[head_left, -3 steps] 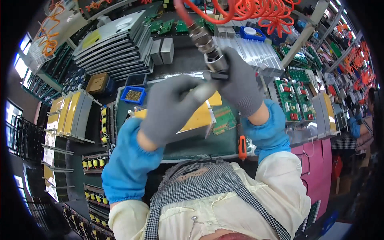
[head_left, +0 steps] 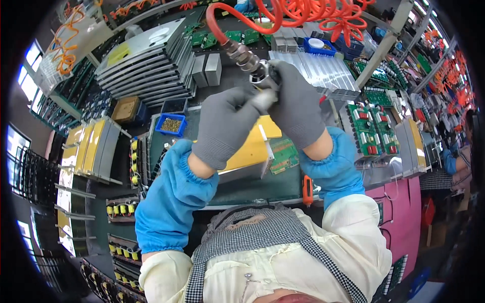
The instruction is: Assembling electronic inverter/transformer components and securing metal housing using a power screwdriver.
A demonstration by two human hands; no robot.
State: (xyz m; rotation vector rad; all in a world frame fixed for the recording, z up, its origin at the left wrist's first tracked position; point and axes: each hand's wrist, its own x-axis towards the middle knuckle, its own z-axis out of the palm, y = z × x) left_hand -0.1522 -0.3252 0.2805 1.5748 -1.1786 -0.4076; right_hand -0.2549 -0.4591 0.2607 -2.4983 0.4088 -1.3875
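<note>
My right hand [head_left: 300, 106], in a grey glove, is wrapped round a metal air tool [head_left: 261, 74] held above the bench. A red coiled hose [head_left: 218, 28] runs from the tool's metal coupling. Close against it, my left hand [head_left: 222, 123], also gloved, has its fingers curled and its thumb pressed in near the tool's end. What the left fingers pinch is too small to make out. Below the hands lies a yellow-topped metal housing [head_left: 247, 151], partly hidden by the left hand. A green circuit board [head_left: 285, 155] sits at its right side.
An orange-handled screwdriver [head_left: 307, 190] lies at the bench's near edge. A blue bin of small brass-coloured parts [head_left: 171, 124] stands left of the housing. Stacked metal panels [head_left: 146, 60] rise at the far left. Boards with red parts [head_left: 371, 129] stand to the right.
The tool has shifted slightly left and tilted, its coupling pointing further left. My left hand has moved a little right, its fingers now closer round the tool's end.
</note>
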